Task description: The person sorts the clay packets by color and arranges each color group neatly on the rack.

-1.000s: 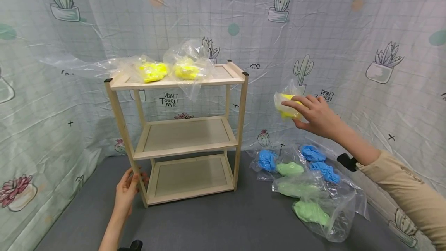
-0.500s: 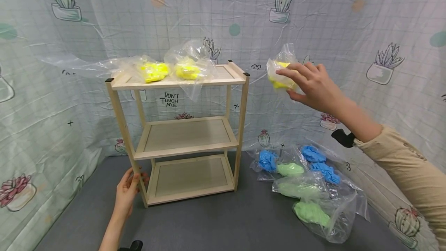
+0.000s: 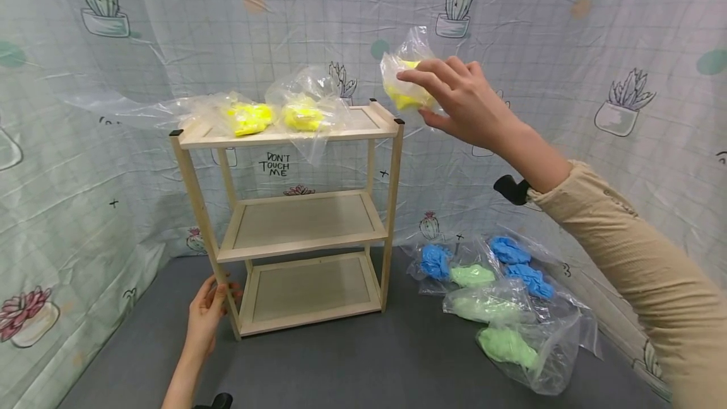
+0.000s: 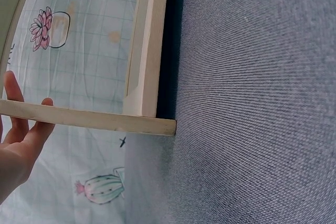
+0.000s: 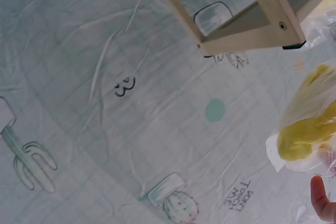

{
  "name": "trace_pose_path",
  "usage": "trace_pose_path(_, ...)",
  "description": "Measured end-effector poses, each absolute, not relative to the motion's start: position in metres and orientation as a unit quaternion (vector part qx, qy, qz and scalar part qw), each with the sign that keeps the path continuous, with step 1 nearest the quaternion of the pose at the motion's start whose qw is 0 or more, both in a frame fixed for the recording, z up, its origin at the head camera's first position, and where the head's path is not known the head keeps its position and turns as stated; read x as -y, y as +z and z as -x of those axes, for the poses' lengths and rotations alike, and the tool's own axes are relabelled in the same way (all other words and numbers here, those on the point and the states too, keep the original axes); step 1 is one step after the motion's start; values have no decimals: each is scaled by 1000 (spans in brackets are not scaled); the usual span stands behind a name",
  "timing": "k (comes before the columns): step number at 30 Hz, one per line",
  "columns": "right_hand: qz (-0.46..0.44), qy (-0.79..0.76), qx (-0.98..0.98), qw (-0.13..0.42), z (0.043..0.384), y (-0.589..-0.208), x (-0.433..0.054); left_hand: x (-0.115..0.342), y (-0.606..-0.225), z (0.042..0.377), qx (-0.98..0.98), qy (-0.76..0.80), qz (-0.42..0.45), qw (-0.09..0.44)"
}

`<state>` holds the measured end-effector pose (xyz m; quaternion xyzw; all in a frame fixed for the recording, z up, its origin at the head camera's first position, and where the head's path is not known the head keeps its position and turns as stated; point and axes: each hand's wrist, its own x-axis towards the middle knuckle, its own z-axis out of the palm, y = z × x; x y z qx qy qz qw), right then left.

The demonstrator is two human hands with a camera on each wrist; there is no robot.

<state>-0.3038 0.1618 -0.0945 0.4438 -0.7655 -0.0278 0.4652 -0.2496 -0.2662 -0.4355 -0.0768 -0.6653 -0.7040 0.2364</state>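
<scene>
A clear plastic bag with a yellow lump inside (image 3: 404,94) is pinched between the thumb and fingers of my right hand (image 3: 462,103). That hand is raised beside the right end of the wooden shelf's top board. My left hand (image 3: 206,311) grips the front left post of the three-tier wooden shelf (image 3: 301,250) low down. In the left wrist view its fingers (image 4: 39,129) wrap the post. Two more bags with yellow contents, the left one (image 3: 250,118) and the middle one (image 3: 303,113), lie on the top board. The right wrist view catches the held bag (image 5: 302,135) at its edge.
Right of the shelf, on the dark grey table (image 3: 341,365), lie several clear bags with blue contents (image 3: 435,261) and green contents (image 3: 507,346). The shelf's middle board (image 3: 307,223) and bottom board (image 3: 315,292) hold nothing. A cactus-print curtain (image 3: 511,30) surrounds the table.
My right hand has risen and moved left with the yellow-filled bag, from above the bags on the table to beside the shelf top. My left hand stays on the post.
</scene>
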Motion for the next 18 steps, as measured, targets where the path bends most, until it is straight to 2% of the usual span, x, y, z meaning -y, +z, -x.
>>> trace_pose_path(9,-447,-32,775,446,319,-95,-126,266,-436,250,667,-704,70,234)
trace_pose_path(18,-438,-46,776,451,335,-97,-99,267,-435,249,671,-702,60,232)
